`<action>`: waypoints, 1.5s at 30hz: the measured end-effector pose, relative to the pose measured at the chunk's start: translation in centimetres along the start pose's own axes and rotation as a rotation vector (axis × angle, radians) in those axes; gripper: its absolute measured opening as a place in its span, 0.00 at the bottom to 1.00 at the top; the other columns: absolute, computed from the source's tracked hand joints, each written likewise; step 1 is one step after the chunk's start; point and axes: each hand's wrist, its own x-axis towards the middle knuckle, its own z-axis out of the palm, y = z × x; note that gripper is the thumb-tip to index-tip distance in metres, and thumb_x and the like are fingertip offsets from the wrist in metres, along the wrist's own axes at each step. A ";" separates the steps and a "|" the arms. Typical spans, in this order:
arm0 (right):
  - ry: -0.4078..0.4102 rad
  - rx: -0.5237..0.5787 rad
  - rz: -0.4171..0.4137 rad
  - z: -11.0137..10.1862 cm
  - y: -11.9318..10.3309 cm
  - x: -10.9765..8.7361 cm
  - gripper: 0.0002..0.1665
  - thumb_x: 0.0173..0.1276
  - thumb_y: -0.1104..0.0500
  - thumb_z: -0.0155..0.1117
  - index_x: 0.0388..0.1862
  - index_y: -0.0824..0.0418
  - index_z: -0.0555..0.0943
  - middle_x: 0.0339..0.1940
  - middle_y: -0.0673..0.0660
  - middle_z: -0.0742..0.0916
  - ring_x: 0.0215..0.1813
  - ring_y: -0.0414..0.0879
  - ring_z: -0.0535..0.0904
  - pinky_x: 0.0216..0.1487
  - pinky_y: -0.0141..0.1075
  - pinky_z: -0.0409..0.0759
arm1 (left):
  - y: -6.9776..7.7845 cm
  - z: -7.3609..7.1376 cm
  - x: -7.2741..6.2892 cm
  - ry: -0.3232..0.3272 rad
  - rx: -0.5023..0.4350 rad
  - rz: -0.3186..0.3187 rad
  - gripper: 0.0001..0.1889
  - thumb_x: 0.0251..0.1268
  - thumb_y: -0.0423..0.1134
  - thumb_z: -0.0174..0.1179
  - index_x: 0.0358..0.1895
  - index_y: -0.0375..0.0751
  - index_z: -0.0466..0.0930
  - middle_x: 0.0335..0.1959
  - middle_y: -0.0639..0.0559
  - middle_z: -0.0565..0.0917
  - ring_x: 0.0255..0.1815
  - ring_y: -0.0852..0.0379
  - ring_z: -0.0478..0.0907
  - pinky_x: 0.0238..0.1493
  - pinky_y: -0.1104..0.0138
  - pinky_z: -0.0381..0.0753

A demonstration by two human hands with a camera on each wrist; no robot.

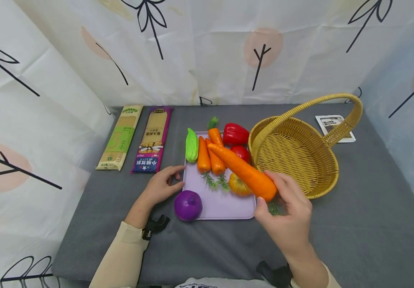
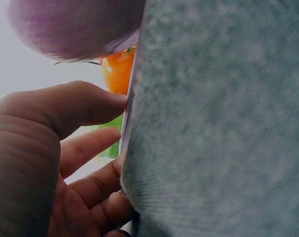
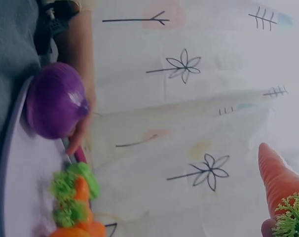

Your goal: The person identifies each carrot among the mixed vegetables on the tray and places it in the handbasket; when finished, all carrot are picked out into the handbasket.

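My right hand (image 1: 287, 206) pinches a large orange carrot (image 1: 243, 168) by its thick leafy end, the tip pointing to the far left over the tray. In the right wrist view this carrot (image 3: 278, 177) shows at the right edge with its green leaves. The left hand (image 1: 162, 186) rests at the left rim of the lilac tray (image 1: 214, 206), thumb and fingertips right at the edge. Beside it a purple onion (image 1: 188, 205) sits on the tray's near left corner. Smaller carrots (image 1: 203, 156), a green gourd-like vegetable (image 1: 192, 146) and a small yellow pumpkin (image 1: 237, 185) lie on the tray.
A yellow wicker basket (image 1: 289, 156) with a tall handle stands right of the tray. Between them are a red bell pepper (image 1: 235, 134) and a tomato (image 1: 242, 153). Two noodle packs (image 1: 120, 138) lie at the left, and a white packet (image 1: 347, 138) lies behind the basket.
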 end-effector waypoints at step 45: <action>-0.053 -0.605 0.614 -5.6 5.0 1.2 0.28 0.67 0.59 0.67 0.64 0.67 0.81 0.55 0.63 0.84 0.46 0.53 0.82 0.44 0.22 0.71 | 0.3 -0.1 0.0 0.010 -0.002 0.007 0.25 0.65 0.42 0.71 0.65 0.48 0.81 0.39 0.55 0.78 0.34 0.55 0.71 0.36 0.62 0.72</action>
